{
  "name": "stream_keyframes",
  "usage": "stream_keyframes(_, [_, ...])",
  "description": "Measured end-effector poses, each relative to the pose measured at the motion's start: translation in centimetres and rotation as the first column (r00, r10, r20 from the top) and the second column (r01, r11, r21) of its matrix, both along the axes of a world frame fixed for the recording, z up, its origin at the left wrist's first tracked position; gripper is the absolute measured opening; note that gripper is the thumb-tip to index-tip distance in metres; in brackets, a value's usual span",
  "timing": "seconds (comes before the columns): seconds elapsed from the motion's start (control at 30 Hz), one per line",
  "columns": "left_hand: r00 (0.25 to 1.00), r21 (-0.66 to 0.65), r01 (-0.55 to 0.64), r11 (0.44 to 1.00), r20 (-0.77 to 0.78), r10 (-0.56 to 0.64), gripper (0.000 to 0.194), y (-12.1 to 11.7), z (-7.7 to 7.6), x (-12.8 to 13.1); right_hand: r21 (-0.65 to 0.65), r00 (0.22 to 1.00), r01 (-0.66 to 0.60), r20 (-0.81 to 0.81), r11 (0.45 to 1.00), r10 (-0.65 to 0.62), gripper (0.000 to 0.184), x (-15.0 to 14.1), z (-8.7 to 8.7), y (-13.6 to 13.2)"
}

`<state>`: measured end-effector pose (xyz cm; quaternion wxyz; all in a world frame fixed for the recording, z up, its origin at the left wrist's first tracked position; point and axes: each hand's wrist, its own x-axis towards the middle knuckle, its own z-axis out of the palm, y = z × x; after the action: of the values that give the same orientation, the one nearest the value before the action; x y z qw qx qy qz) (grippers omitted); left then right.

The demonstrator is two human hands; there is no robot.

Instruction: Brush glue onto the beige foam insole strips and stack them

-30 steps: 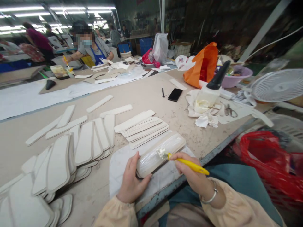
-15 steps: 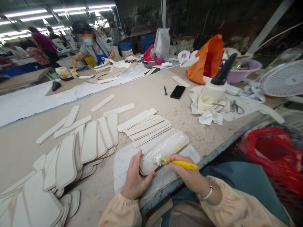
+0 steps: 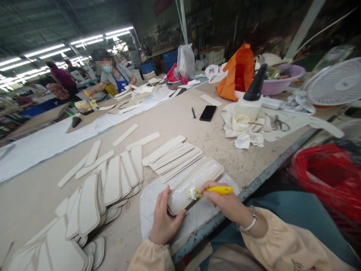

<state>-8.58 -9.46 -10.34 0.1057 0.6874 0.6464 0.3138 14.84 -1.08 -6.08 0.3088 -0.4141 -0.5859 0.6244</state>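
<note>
A long white panel (image 3: 204, 175) with rounded ends, wet and shiny on top, lies before me on a white sheet (image 3: 150, 199). More pieces may lie under it; its edge looks thick. My left hand (image 3: 164, 220) grips its near left end, thumb on the front edge and fingers on the back edge. In my right hand (image 3: 222, 201) is a yellow-handled brush (image 3: 218, 190), held between thumb and fingers. Its bristles, clotted with white paste, touch the panel near the left end. Just behind the panel lies a row of narrow white strips (image 3: 175, 158).
Overlapping white panels (image 3: 87, 210) spread over the left of the table. Behind to the right are a phone (image 3: 208, 113), a black-nozzled bottle (image 3: 251, 101), scissors (image 3: 280, 123), an orange bag (image 3: 238, 73) and a fan (image 3: 335, 82). A masked co-worker (image 3: 117, 77) works across the table.
The brush has moved slightly along the panel, to the right, with my right hand. My left hand keeps its grip on the panel end. The camera view has shifted and tilted a little.
</note>
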Motion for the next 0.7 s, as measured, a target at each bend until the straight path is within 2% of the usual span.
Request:
stream_keyframes(0.1, [0.999, 0.001, -0.003, 1.000, -0.035, 0.003, 0.081, 0.0, 0.1, 0.0, -0.017, 0.981, 0.194, 0.016, 0.981, -0.194, 0.017, 2.5, -0.5, 1.7])
stream_keyframes(0.23, [0.997, 0.000, -0.001, 1.000, -0.077, 0.001, 0.080, -0.1, 0.3, -0.1, -0.077, 0.921, 0.364, -0.118, 0.928, -0.371, 0.020, 4.5, -0.4, 3.0])
stream_keyframes(0.37, [0.993, -0.016, -0.015, 1.000, -0.116, 0.013, 0.081, -0.3, 0.4, -0.4, -0.139, 0.862, 0.416, -0.254, 0.899, -0.439, 0.026, 5.1, 0.3, 3.0])
stream_keyframes(0.53, [0.990, -0.041, -0.006, 0.999, -0.144, 0.000, 0.086, -0.9, 0.6, -0.9, -0.161, 0.831, 0.426, -0.319, 0.890, -0.456, 0.025, 6.1, 0.7, 3.0])
stream_keyframes(0.63, [0.989, -0.012, -0.014, 1.000, -0.145, 0.013, 0.070, 0.0, 1.9, -2.2, -0.170, 0.798, 0.463, -0.348, 0.870, -0.492, 0.022, 6.9, 0.6, 3.1])
stream_keyframes(0.7, [0.984, -0.039, -0.083, 0.996, -0.159, 0.076, 0.055, 2.0, 3.3, -3.7, -0.174, 0.781, 0.483, -0.358, 0.858, -0.512, 0.021, 7.4, 0.6, 3.2])
